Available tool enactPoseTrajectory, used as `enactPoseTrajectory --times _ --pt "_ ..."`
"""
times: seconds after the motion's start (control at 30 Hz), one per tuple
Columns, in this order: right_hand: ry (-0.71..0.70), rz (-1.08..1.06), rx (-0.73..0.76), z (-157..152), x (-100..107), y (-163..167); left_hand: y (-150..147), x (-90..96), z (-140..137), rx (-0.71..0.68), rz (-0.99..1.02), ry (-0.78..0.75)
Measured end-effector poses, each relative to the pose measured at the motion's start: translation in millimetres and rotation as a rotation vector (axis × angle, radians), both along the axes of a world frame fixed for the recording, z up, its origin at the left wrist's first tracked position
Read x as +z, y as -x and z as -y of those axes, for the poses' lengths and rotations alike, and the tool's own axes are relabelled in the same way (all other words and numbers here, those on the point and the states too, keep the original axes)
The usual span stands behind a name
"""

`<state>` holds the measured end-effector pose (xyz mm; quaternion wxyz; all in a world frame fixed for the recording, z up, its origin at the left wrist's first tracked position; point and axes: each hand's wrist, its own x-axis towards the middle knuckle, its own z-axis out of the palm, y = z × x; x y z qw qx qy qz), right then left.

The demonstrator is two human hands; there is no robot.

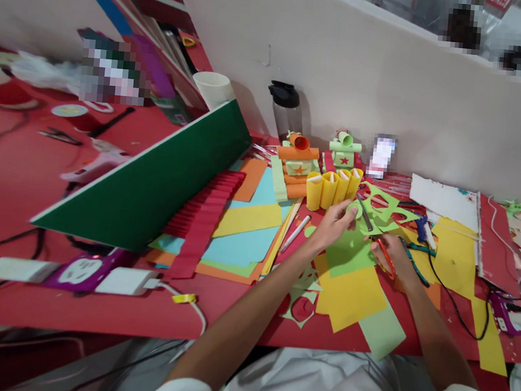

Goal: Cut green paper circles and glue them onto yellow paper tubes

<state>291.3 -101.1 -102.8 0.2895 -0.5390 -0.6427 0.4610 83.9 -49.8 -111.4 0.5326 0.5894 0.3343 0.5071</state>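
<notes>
My left hand (336,221) pinches a light green paper piece (354,212) with a rounded edge. In my right hand (395,251) is a pair of scissors (388,259) with orange-red handles; the blades point up and left, beside the green piece. A green sheet with cut-out holes (381,201) lies just behind the blades. Beneath my hands are a brighter green sheet (349,255) and yellow sheets (349,297). Four-walled doubt aside, yellow paper rolls (328,190) stand upright behind my left hand.
Behind the rolls sit an orange and green paper model (297,165) and a green one (343,157). A dark-lidded bottle (286,109) and a phone (381,156) stand by the wall. A green board (152,180) leans at left; a power strip (80,271) lies near the edge.
</notes>
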Motion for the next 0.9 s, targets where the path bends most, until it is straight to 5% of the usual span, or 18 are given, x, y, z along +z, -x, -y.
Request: enactPoseTrajectory --times 0.37,0.53,0.9 --pt "-0.111 0.154 0.107 -3.7 15.6 -5.3 10.9 2.9 -6.9 -0.128 -0.114 -0.001" --pt "-0.016 0.068 0.062 -2.5 21.9 -2.0 14.0 -0.9 -10.1 -0.156 -0.114 0.038" --pt "0.009 -0.018 0.042 -3.4 -3.0 -5.0 -10.9 -9.3 0.1 0.024 0.244 0.169"
